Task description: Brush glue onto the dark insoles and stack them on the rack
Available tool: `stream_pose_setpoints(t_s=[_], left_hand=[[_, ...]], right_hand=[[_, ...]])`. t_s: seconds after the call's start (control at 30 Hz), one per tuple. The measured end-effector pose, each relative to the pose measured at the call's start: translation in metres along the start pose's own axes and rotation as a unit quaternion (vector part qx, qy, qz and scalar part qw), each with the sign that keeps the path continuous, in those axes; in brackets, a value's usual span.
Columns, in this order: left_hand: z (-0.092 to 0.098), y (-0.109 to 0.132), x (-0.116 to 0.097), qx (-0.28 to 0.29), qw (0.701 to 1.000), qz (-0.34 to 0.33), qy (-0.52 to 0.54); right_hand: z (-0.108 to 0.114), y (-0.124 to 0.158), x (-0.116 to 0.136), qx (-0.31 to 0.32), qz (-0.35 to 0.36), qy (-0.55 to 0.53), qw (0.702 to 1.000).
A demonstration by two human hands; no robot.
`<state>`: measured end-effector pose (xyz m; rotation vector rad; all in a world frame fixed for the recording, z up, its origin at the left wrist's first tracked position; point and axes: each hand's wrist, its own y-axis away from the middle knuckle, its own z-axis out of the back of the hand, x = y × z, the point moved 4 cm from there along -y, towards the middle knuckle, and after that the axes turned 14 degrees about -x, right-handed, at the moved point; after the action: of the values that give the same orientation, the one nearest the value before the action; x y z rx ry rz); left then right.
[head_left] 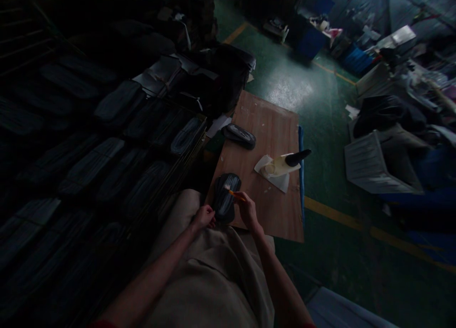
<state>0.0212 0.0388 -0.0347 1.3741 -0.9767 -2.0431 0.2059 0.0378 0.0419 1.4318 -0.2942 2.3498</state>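
My right hand [246, 208] is closed on a small brush [236, 195] with an orange handle. The brush's pale tip touches the top of a dark shoe sole [223, 207], which carries greyish streaks and lies at the near left edge of a wooden board [272, 123]. My left hand [205, 217] rests at that sole's lower left side, its fingers curled in; what they grip, if anything, is hidden. Farther up the board lies another dark sole [240, 135] with whitish smears. To the right, a pale yellowish bottle [281, 165] with a black end sits on white paper [280, 181].
Racks on the left hold rows of dark, sole-shaped pieces [90, 161]. Behind them are dark piles and white papers [160, 76]. Green floor [327, 176] with yellow lines runs on the right, beside a white crate [363, 164] and heaped materials. The scene is dim.
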Motion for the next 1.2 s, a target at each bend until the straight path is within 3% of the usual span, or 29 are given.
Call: stream_pose_setpoints(t_s=[0.23, 0.47, 0.7, 0.87, 1.07, 1.2], left_hand=[[0.002, 0.007, -0.005, 0.002, 1.0, -0.006, 0.019], [0.006, 0.013, -0.009, 0.013, 0.999, -0.01, 0.037], [0.006, 0.014, -0.01, 0.005, 0.999, -0.025, 0.028], [0.005, 0.012, -0.009, -0.003, 1.0, -0.023, 0.013], [0.002, 0.009, -0.007, -0.006, 1.0, -0.029, -0.002], [0.001, 0.005, -0.004, -0.011, 1.0, -0.016, -0.016]], right_hand=[[0.001, 0.062, 0.003, 0.038, -0.06, -0.061, 0.996], [0.016, 0.084, -0.007, 0.048, -0.151, -0.154, 0.975], [0.038, 0.075, -0.012, -0.037, -0.167, -0.164, 0.971], [0.032, 0.071, -0.016, -0.001, -0.136, -0.143, 0.98], [0.039, 0.03, -0.014, -0.133, -0.099, -0.148, 0.975], [0.034, 0.002, 0.001, -0.143, -0.044, -0.101, 0.984]])
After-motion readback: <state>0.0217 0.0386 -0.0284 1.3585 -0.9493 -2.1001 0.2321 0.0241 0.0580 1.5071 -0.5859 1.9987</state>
